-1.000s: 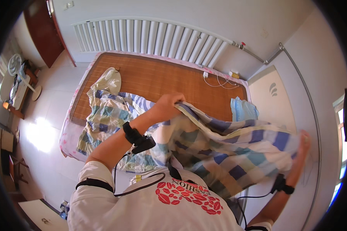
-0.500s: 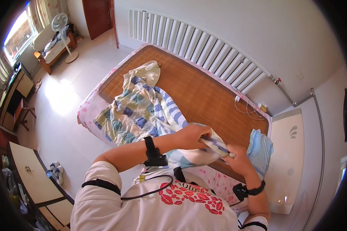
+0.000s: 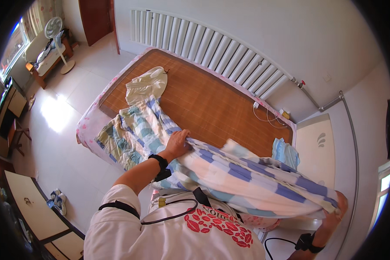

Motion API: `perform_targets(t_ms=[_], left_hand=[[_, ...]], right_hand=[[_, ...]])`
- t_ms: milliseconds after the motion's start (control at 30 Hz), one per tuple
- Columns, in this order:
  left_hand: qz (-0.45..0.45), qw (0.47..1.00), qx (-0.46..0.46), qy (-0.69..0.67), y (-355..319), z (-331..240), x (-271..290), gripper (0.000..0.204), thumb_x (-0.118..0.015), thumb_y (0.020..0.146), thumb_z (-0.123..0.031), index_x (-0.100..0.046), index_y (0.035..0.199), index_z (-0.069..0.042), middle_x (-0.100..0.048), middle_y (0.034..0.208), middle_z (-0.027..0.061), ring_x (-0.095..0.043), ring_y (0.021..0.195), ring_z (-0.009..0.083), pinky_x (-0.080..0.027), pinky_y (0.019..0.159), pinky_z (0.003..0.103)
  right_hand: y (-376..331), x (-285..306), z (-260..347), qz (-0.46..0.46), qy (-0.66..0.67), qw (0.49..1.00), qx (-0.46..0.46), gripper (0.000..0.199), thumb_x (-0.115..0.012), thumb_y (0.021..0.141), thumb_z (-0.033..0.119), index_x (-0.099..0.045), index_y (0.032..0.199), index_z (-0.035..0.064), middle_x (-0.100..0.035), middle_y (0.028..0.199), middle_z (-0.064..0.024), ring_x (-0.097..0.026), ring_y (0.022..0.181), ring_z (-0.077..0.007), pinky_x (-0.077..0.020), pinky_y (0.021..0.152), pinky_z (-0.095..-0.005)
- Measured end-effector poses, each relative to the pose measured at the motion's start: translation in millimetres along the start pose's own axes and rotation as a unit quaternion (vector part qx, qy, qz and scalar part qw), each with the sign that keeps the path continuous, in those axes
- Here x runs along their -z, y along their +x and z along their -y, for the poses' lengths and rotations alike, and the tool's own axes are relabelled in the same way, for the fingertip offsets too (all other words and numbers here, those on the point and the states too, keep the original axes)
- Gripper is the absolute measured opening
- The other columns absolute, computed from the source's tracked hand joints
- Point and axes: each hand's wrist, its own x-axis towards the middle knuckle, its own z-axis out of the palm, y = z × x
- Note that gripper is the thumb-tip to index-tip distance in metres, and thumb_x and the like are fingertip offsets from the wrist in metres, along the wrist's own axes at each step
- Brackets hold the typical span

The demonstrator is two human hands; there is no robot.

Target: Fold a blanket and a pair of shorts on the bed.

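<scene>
A patchwork quilt [image 3: 234, 180] in blue, white, pale pink and green lies stretched in front of me. My left hand [image 3: 176, 144] is closed on its upper edge near the bed's middle. Out to the far right, my right hand [image 3: 337, 208] grips the quilt's other end, past the bed's edge; its fingers are partly hidden by the fabric. Between the hands the edge runs nearly taut. The quilt's left part lies crumpled on the brown woven mat [image 3: 203, 108]. Touching its far corner is a cream cloth item [image 3: 146, 86].
Light blue folded cloth [image 3: 285, 152] rests at the bed's right end, near a white cable [image 3: 264, 118]. A white radiator [image 3: 203, 45] lines the wall behind. Leftward stand a fan [image 3: 56, 43], a wooden bench [image 3: 47, 65] and a cabinet [image 3: 34, 199]; shoes [image 3: 58, 201] sit on the floor.
My hands, close together before, are now wide apart. The right hand has gone far right, drawing the quilt out long; the left has shifted left along its edge.
</scene>
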Motion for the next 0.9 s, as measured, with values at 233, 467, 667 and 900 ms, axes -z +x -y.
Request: perform_targets(t_ms=[233, 467, 667, 900], left_hand=[[0.171, 0.985, 0.020, -0.002, -25.0, 40.3, -48.6, 0.019, -0.058, 0.059, -0.015, -0.056, 0.077, -0.010, -0.056, 0.076, 0.0107, -0.055, 0.077, 0.0271, -0.040, 0.071, 0.036], [0.271, 0.927, -0.139, 0.220, -16.8, 142.6, -86.4, 0.010, -0.050, 0.069, -0.017, -0.059, 0.067, -0.012, -0.059, 0.076, 0.0047, -0.056, 0.074, 0.0219, -0.044, 0.066, 0.034], [-0.106, 0.978, 0.046, 0.171, 177.6, 43.9, 156.3, 0.015, -0.048, 0.073, -0.014, -0.057, 0.081, -0.005, -0.057, 0.084, 0.0181, -0.054, 0.078, 0.0355, -0.043, 0.067, 0.040], [-0.326, 0.918, -0.156, 0.166, 208.6, -122.4, 302.7, 0.023, -0.056, 0.072, -0.011, -0.054, 0.093, -0.003, -0.057, 0.082, 0.0116, -0.056, 0.077, 0.0208, -0.043, 0.069, 0.028]], right_hand=[[-17.8, 50.2, 18.1, -0.172, -0.088, 0.978, -0.080, 0.041, -0.049, 0.074, 0.029, -0.052, 0.098, -0.0040, -0.051, 0.095, -0.0155, -0.052, 0.086, -0.0239, -0.0429, 0.073, -0.0332], [-16.4, 75.8, -73.0, -0.104, -0.060, 0.988, -0.098, 0.029, -0.047, 0.079, 0.013, -0.050, 0.102, -0.0054, -0.052, 0.099, -0.0118, -0.050, 0.089, -0.0227, -0.0392, 0.079, -0.0321], [37.2, -0.3, -126.8, -0.124, 0.175, 0.932, -0.293, 0.028, -0.052, 0.079, 0.015, -0.051, 0.102, -0.0015, -0.052, 0.091, -0.0055, -0.048, 0.082, -0.0120, -0.0373, 0.075, -0.0239], [57.1, 13.4, -206.6, -0.332, 0.333, 0.814, -0.342, 0.032, -0.053, 0.078, 0.021, -0.052, 0.100, -0.0026, -0.053, 0.092, -0.0075, -0.053, 0.079, -0.0172, -0.0442, 0.069, -0.0267]])
